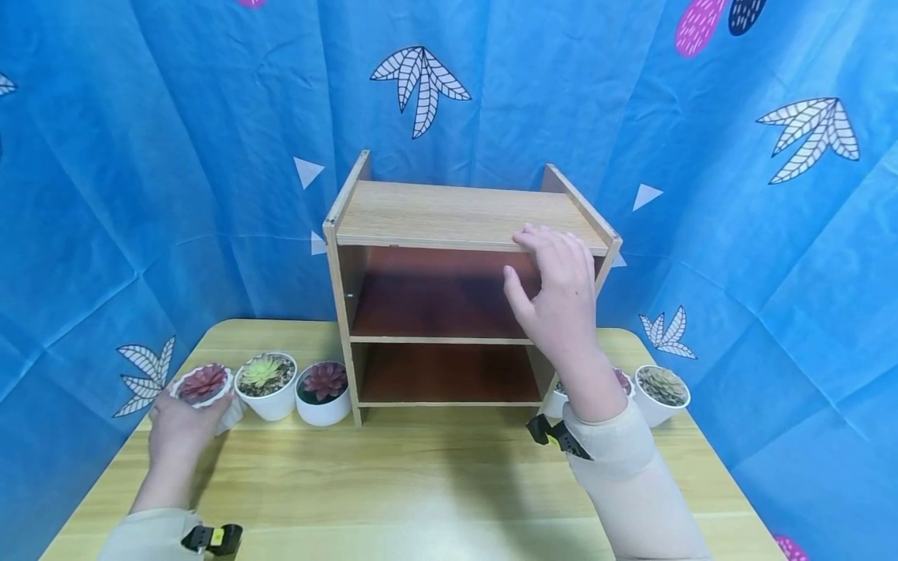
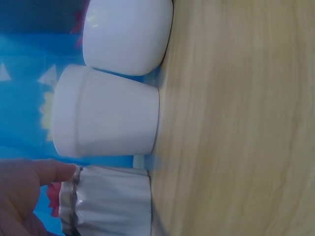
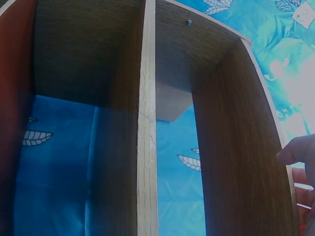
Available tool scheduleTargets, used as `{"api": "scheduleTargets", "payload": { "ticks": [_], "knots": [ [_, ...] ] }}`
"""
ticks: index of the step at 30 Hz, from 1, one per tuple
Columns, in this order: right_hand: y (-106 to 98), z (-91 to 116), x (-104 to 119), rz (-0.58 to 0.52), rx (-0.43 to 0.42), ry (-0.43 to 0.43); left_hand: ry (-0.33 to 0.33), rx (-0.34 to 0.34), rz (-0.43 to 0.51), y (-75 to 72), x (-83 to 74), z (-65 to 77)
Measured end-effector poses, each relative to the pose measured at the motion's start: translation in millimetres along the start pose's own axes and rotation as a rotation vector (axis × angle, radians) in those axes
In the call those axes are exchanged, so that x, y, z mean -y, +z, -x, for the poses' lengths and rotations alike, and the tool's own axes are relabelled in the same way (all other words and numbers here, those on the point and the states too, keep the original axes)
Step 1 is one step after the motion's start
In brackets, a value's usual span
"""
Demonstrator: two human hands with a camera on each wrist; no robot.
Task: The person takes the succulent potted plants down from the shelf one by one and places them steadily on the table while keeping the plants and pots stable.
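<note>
At the far left, my left hand [image 1: 184, 425] grips a fluted white pot with a red succulent [image 1: 203, 383] by its rim. In the left wrist view, the thumb lies along the rim of this potted succulent [image 2: 113, 199], whose base is at the tabletop. My right hand [image 1: 561, 292] is raised before the right part of a wooden shelf unit [image 1: 456, 214], thumb and fingers apart. The fingers overlap the front edge of the top board. In the right wrist view, the thumb tip of the right hand [image 3: 302, 164] overlaps a board's edge [image 3: 276, 123].
Beside the held pot stand a green succulent [image 1: 266, 386] and a dark red succulent [image 1: 323, 392] in white pots. Right of the shelf unit, a grey-green succulent [image 1: 661, 392] stands with other pots partly hidden by my right forearm. Blue patterned cloth [image 1: 491, 93] hangs behind the wooden table [image 1: 393, 483].
</note>
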State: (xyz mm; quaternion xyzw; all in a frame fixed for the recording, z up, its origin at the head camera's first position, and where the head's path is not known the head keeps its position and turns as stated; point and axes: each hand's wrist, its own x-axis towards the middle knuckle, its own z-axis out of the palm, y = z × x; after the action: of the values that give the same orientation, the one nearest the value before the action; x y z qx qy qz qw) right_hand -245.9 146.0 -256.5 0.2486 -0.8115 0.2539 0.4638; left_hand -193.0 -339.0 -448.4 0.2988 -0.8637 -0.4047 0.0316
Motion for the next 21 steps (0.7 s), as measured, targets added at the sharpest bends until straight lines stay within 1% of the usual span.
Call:
{"api": "scheduleTargets", "payload": {
  "ticks": [4,12,19,21],
  "knots": [
    [0.0,0.0,-0.4,0.001,0.002,0.001,0.018,-0.011,-0.041,-1.1,-3.4,1.4],
    [0.0,-0.2,-0.5,0.002,-0.002,0.001,0.101,-0.039,-0.153,-3.1,-14.0,12.2],
    [-0.9,-0.1,-0.8,0.003,0.01,0.002,0.135,-0.065,-0.179,-3.5,-24.5,22.3],
    [-1.2,-0.1,-1.4,0.004,0.012,0.001,0.155,-0.076,-0.185,-3.6,-28.9,25.6]
  ]
}}
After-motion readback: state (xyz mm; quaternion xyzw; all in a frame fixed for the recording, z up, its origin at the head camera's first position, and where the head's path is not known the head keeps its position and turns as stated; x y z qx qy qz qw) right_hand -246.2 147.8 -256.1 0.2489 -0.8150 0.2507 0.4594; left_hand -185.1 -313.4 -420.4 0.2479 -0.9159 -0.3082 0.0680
